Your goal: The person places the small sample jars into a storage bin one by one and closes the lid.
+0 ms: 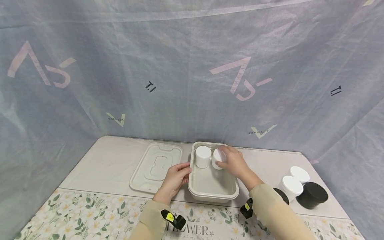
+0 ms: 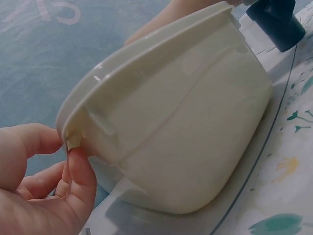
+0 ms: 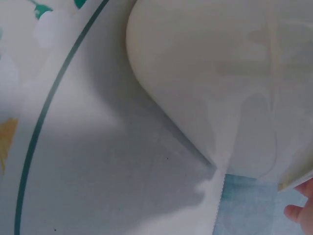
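Observation:
A cream plastic tub [image 1: 214, 196] stands near the middle of the table, its inside facing up. My left hand [image 1: 176, 177] pinches its left rim; the left wrist view shows thumb and fingers of that hand [image 2: 54, 171] at the rim's corner. Inside the tub at the far end, a white lidded jar [image 1: 203, 156] stands upright on the left. Beside it my right hand [image 1: 234, 162] grips a second white jar [image 1: 216, 162], partly covered by the fingers. In the right wrist view the tub wall [image 3: 205, 63] fills much of the picture, with fingertips at the lower right edge.
A cream lid [image 1: 144, 163] lies flat left of the tub. On the right stand two more white jars [image 1: 291, 187] and a black jar [image 1: 312, 196]; another black one [image 1: 281, 195] is partly hidden by the right sleeve. A grey-blue curtain [image 1: 180, 66] hangs behind the table.

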Available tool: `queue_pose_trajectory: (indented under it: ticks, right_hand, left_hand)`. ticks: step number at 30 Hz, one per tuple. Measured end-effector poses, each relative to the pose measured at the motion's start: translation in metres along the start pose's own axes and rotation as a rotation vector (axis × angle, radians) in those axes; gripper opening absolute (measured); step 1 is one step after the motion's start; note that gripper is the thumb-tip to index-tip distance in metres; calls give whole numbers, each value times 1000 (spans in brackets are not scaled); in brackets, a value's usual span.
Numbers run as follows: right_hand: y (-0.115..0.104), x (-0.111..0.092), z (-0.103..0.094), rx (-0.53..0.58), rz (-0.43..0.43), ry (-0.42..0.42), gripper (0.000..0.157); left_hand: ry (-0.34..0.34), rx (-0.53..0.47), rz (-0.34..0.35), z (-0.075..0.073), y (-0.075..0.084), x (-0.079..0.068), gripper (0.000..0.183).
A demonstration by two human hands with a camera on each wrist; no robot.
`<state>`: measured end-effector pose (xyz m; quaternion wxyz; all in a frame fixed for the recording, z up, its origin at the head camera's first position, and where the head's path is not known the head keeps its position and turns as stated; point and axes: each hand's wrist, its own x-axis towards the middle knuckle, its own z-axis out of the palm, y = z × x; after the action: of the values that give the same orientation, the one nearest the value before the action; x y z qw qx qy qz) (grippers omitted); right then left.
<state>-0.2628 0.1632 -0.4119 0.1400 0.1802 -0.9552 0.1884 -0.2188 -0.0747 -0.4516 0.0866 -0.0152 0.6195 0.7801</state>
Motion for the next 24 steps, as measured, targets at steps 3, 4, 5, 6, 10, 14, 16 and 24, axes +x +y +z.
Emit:
queue_pose_trajectory:
  ticks: [3, 4, 5, 6, 10, 14, 16, 24]
  right_hand:
    - [-2, 0, 0, -32, -2, -6, 58]
    - [-2, -1, -1, -40, -3, -10, 57]
    - [-3, -1, -1, -49, -5, -13, 57]
    - [-4, -1, -1, -57, -7, -17, 56]
    - [-6, -2, -2, -76, -12, -30, 55]
    - [-6, -4, -3, -84, -12, -45, 55]
    - [-7, -5, -4, -83, -10, -56, 55]
    - [-6, -13, -11, -80, -42, -73, 53]
  left_hand:
    - [-1, -3, -1, 0, 0, 0, 43]
    - [-1, -5, -1, 0, 0, 0, 43]
    - [-1, -6, -1, 0, 0, -1, 44]
    - [-2, -6, -2, 0, 0, -1, 44]
    - [-3, -5, -1, -1, 0, -2, 44]
    - [1, -3, -2, 0, 0, -1, 43]
    - [3, 0, -2, 0, -1, -1, 43]
    - [8, 6, -3, 0, -2, 0, 42]
